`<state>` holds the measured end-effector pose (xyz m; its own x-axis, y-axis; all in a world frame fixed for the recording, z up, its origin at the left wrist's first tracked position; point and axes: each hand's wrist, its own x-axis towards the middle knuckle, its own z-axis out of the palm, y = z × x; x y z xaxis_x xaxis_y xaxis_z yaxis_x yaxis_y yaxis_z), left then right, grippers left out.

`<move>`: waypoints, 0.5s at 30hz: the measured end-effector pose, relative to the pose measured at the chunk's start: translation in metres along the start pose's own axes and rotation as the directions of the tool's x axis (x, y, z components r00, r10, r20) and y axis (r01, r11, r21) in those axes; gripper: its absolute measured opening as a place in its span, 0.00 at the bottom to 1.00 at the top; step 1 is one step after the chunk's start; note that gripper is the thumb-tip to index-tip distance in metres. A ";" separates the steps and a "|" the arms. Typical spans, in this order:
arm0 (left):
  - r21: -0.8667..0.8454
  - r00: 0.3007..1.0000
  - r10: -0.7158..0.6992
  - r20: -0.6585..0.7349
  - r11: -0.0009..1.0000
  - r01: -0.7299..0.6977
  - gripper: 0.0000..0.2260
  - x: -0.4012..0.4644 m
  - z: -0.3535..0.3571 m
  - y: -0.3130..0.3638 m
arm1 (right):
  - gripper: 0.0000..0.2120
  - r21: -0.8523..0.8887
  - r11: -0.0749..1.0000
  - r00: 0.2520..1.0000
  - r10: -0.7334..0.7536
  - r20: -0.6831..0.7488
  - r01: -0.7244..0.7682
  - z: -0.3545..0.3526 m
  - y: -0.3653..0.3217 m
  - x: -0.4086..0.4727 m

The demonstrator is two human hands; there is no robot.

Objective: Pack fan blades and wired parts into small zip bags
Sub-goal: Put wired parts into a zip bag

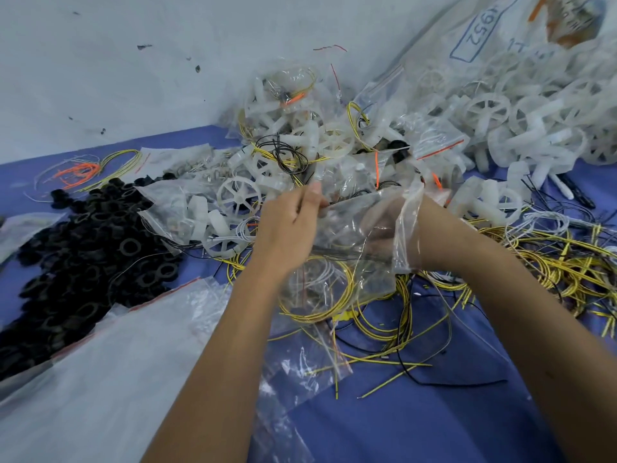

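the left hand point(290, 225) is pinching the zip bag's point(337, 248) far rim, keeping its mouth open; the right hand point(397, 228), inside the plastic, is too veiled to tell its state.

On my feed I see a heap of black rings point(90, 248) at the left on the blue table cover point(434, 412). Beside it, in the near left corner, lies a large milky plastic sheet point(110, 372). Behind everything stands a scuffed white wall point(133, 61). At top right I read "1952" on a big printed sack point(480, 31).
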<state>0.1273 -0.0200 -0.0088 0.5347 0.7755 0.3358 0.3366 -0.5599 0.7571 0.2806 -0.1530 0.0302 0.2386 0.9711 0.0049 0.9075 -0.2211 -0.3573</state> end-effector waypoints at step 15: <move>0.013 0.982 0.060 0.177 0.998 -0.063 0.23 0.010 -0.026 0.000 | 0.27 0.429 0.902 0.884 -0.162 0.438 -0.047 0.019 -0.020 0.014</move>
<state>0.1124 -0.0045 0.0088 0.6828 0.6766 0.2757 0.3121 -0.6113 0.7273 0.2594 -0.1332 0.0191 -0.0871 0.9338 -0.3471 0.6593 -0.2071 -0.7228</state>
